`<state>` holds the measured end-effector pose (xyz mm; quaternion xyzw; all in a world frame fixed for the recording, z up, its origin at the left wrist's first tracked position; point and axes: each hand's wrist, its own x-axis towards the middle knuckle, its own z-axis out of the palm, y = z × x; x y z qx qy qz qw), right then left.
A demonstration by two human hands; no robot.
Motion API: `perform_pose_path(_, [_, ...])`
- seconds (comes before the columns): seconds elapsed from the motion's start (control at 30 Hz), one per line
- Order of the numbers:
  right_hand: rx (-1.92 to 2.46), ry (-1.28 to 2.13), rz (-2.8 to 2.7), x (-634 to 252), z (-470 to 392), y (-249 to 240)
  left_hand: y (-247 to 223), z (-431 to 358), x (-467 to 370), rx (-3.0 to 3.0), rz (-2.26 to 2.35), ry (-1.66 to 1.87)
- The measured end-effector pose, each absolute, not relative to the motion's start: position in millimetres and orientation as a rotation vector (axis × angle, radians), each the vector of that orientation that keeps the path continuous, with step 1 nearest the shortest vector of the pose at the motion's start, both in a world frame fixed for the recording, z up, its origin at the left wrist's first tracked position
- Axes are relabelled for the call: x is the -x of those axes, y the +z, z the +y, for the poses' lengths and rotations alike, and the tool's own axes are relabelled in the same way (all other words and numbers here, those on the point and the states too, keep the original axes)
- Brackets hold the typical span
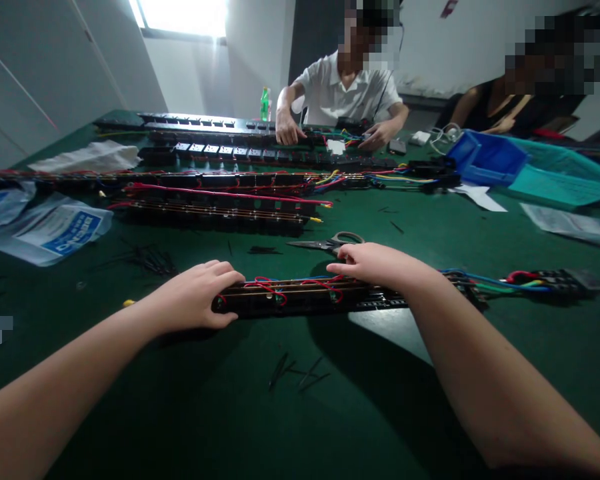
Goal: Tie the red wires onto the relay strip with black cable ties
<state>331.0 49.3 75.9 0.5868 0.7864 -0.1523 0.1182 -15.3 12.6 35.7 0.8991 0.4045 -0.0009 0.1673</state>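
A long black power strip (pixel 305 300) with its wiring side exposed lies across the green table in front of me. Red and blue wires and brass-coloured rails run along it. My left hand (pixel 207 293) is wrapped over the strip's left part, thumb on the near side and fingers on the far side. Over the strip's right part reaches my right hand (pixel 363 263), its thumb and forefinger slightly apart and nothing visible between them. Just beyond those fingertips lie scissors (pixel 325 245), blades pointing left. Whether the hand touches their handle is hard to tell.
Several other wired strips (pixel 220 210) lie farther back. Plastic bags (pixel 55 227) are at left, blue and teal bins (pixel 490 160) at right. Black offcuts (pixel 297 375) are scattered about. Across the table a co-worker in a white shirt (pixel 347 90) handles a strip; another person sits at right.
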Motion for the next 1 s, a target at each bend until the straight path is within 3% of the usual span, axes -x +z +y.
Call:
perform_pose_path(0.13, [-1.722, -0.291, 2.425, -322.4, 46.6, 70.3, 33.7, 10.6, 15.3, -2.590, 1.143, 0.062])
perform_pose_path(0.4, [-1.271, -0.188, 2.933, -249.9, 4.7, 41.2, 25.1, 1.9, 0.8, -2.726, 1.159, 0.202])
perform_pose_path(1.0, [-1.270, 0.067, 3.024, -253.3, 7.9, 23.8, 15.0, 3.3, -7.3, -2.925, 1.235, 0.209])
